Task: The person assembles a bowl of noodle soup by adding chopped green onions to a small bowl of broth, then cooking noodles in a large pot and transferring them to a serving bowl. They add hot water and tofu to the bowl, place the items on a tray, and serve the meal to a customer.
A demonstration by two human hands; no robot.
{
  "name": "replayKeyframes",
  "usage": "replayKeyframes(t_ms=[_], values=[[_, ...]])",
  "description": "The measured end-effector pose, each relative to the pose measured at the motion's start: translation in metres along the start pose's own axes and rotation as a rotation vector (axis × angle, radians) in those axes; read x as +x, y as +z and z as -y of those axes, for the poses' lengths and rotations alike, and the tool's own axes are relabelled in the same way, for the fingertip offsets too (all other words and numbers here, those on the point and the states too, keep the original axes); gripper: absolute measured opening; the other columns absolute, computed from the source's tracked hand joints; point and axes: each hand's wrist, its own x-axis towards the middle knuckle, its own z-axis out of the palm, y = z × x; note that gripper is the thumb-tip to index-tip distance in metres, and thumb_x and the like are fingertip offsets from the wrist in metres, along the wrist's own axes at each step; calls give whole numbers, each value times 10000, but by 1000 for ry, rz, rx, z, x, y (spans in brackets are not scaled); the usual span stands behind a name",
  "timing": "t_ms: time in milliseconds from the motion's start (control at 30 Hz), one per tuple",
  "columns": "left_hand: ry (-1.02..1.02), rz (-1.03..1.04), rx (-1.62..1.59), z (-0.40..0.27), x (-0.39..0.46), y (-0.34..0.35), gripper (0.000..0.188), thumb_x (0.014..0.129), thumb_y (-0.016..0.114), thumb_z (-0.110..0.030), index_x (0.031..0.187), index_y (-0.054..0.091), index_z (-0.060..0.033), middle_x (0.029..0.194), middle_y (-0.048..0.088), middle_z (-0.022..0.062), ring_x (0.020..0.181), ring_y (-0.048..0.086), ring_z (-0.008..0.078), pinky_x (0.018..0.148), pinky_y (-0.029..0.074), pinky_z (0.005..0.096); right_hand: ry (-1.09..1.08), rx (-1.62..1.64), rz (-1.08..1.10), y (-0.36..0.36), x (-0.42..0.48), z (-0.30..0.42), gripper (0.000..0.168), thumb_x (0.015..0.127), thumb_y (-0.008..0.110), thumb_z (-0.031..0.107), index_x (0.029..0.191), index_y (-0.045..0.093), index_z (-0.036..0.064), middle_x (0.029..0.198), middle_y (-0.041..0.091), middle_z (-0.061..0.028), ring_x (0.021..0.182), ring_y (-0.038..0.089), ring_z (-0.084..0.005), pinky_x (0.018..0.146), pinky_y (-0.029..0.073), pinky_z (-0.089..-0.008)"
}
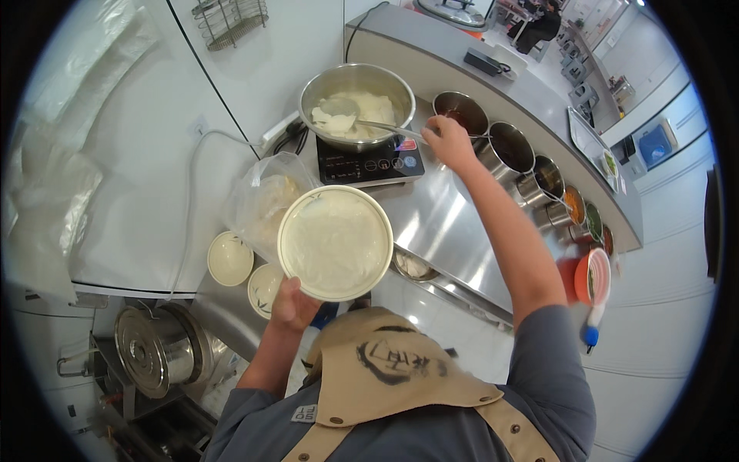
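My left hand (pixel 296 306) grips the rim of a pale bowl (pixel 336 242) from below, and a whitish surface fills its round outline; whether that is food or the bowl's inside I cannot tell. My right hand (pixel 447 141) is closed on the handle of a metal ladle (pixel 384 125). The ladle's head rests among soft white curds, which look like tofu pudding (pixel 369 110), in a large steel bowl (pixel 407 107). This bowl stands on a black induction cooker (pixel 369 167). Left of the held bowl lies a clear plastic bag (pixel 262 196).
Steel pots (pixel 508 150) with sauces and chopped toppings line the counter at right, with an orange plastic basket (pixel 593 277) at the far end. Two pale bowls (pixel 231 258) sit at left. A lidded steel pot (pixel 153 349) stands lower left. A person (pixel 540 29) sits in the distance.
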Motion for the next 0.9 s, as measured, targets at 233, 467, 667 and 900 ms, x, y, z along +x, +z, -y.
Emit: replayKeyframes(t_ms=[233,467,667,900], values=[[73,-39,-5,-31,82,18,861,832,690,-229,1567,285,-34,1537,454,167,1396,488,340,1133,462,480,535,253,796,33,132,-33,338,923,671,321,972,752,-3,816,735,-136,683,715,-223,566,542,-334],[154,-80,-69,-25,97,26,842,842,704,-203,1560,297,-37,1524,467,171,1388,497,345,1119,480,488,732,792,1082,54,136,-28,190,966,640,225,971,654,35,718,649,-23,541,565,-90,440,391,-219],[219,-105,-109,-8,106,38,816,854,707,-206,1550,317,-35,1500,499,174,1347,542,354,1079,522,495,544,635,1047,3,154,-21,190,960,606,177,870,649,15,665,599,-17,518,538,-99,435,374,-238],[240,-141,-85,0,107,29,786,869,694,-238,1542,340,-36,1494,518,171,1328,566,340,1079,532,479,460,620,1109,-9,152,-54,257,970,604,206,893,675,-28,640,581,-9,496,520,-77,413,361,-243]])
